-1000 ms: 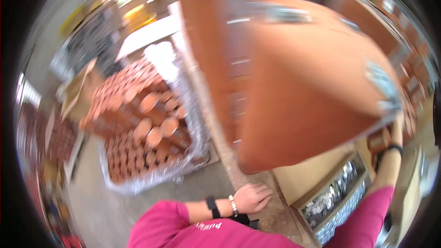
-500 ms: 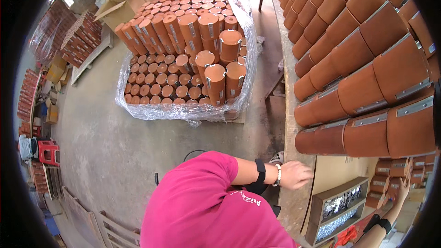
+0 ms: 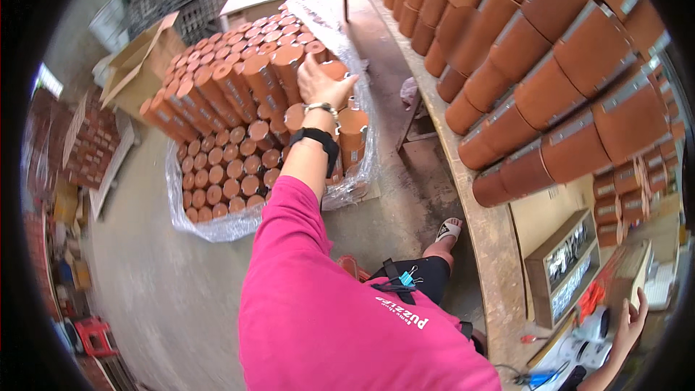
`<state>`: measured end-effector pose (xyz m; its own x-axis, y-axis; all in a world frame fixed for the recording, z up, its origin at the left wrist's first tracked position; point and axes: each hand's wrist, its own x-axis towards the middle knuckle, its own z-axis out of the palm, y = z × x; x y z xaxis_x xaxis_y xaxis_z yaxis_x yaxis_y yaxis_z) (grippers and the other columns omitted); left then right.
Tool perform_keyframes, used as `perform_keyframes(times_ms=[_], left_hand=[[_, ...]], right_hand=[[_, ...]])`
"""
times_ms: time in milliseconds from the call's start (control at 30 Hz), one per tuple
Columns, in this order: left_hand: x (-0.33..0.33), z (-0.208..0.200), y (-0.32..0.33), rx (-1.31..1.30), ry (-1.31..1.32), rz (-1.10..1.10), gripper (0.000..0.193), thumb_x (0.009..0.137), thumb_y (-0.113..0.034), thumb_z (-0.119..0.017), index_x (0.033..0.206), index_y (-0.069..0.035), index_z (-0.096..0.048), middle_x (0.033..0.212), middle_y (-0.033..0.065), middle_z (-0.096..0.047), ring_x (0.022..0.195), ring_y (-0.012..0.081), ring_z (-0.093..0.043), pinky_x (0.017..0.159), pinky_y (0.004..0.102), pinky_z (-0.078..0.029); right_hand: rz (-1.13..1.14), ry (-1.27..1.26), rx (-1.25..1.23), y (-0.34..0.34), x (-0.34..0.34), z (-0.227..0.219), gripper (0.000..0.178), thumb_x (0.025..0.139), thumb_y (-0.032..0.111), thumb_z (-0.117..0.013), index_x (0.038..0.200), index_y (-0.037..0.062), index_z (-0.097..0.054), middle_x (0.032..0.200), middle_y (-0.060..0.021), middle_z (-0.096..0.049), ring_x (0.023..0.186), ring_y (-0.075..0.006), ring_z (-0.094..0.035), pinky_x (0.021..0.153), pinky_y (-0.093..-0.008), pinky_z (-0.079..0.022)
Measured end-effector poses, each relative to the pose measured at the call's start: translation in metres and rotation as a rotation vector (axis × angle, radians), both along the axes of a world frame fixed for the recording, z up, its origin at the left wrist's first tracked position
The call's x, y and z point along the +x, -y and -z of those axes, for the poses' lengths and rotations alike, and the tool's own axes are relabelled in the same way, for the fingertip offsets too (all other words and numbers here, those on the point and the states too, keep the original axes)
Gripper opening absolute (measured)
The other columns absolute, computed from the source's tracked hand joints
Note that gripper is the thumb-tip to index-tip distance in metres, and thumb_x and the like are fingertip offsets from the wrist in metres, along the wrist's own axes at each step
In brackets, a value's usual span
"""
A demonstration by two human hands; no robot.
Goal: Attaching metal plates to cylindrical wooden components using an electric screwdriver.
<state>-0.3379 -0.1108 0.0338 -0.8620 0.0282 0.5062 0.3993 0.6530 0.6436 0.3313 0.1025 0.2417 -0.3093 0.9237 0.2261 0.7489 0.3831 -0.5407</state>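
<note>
L grip (image 3: 323, 90) at cyl (image 3: 336, 69); shirt txt (image 3: 401, 312) wht.

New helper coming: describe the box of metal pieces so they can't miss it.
Find the long workbench on the person's right. Below its stacked brown cylinders in the picture sits a wooden box. Unlike them, it has two compartments of shiny metal pieces.

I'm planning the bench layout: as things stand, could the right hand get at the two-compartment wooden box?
Probably yes: the right hand is open, looks empty, and the wooden box shows uncovered compartments. A crumpled red item lies between, but seems low enough to reach over.
</note>
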Motion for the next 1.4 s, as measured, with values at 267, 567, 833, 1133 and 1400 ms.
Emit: perform_keyframes(times_ms=[267, 567, 833, 1133, 1400], left_hand=[[-0.004, 0.011, -0.024, 0.319, 0.054, 0.250, 0.059, 0.051, -0.003, -0.074, 0.103, -0.008, -0.046, 0.098, 0.0042, -0.055, 0.088, 0.0179, -0.053, 0.079, 0.0292, -0.043], [0.039, -0.050, 0.011, 0.271, -0.252, 0.098, 0.067, 0.056, -0.020, -0.077, 0.106, 0.008, -0.043, 0.100, 0.0188, -0.053, 0.084, 0.0274, -0.053, 0.079, 0.0383, -0.044], [0.204, -0.126, 0.021, 0.553, -0.035, 0.871, 0.065, 0.067, -0.003, -0.062, 0.123, -0.002, -0.029, 0.115, 0.0191, -0.041, 0.104, 0.0279, -0.044, 0.084, 0.0375, -0.043], [0.387, -0.109, -0.046, 0.146, 0.288, 2.056, 0.084, 0.051, -0.016, -0.072, 0.121, -0.002, -0.029, 0.109, 0.0121, -0.043, 0.101, 0.0227, -0.045, 0.087, 0.0341, -0.037], [0.460, -0.067, -0.086, -0.152, 0.197, 2.242, 0.083, 0.052, -0.021, -0.071, 0.123, -0.004, -0.029, 0.113, 0.0174, -0.042, 0.104, 0.0274, -0.045, 0.087, 0.0338, -0.038]], right_hand=[[0.292, -0.044, 0.032, 0.106, 0.059, 0.013, 0.036, 0.079, 0.006, -0.053, 0.113, 0.0028, -0.044, 0.099, -0.0021, -0.050, 0.070, -0.0052, -0.045, 0.062, -0.0181, -0.038], [0.627, -0.188, -0.060, 0.184, 0.051, 0.036, 0.034, 0.073, 0.021, -0.061, 0.100, 0.0033, -0.052, 0.089, -0.0054, -0.053, 0.065, -0.0101, -0.052, 0.052, -0.0234, -0.044], [0.806, -0.194, -0.454, 0.177, 0.091, 0.122, 0.035, 0.071, 0.028, -0.062, 0.091, 0.0006, -0.054, 0.074, -0.0079, -0.055, 0.061, -0.0148, -0.054, 0.045, -0.0273, -0.047], [1.163, 0.075, -0.387, 0.134, 0.125, 0.195, 0.081, 0.065, 0.037, -0.062, 0.115, -0.0127, -0.022, 0.096, -0.0250, -0.054, 0.084, -0.0340, -0.057, 0.067, -0.0369, -0.048], [1.143, -0.555, -0.300, 0.139, 0.155, 0.219, 0.075, 0.056, 0.020, -0.068, 0.112, -0.0110, -0.028, 0.093, -0.0221, -0.054, 0.075, -0.0275, -0.057, 0.066, -0.0351, -0.048]])
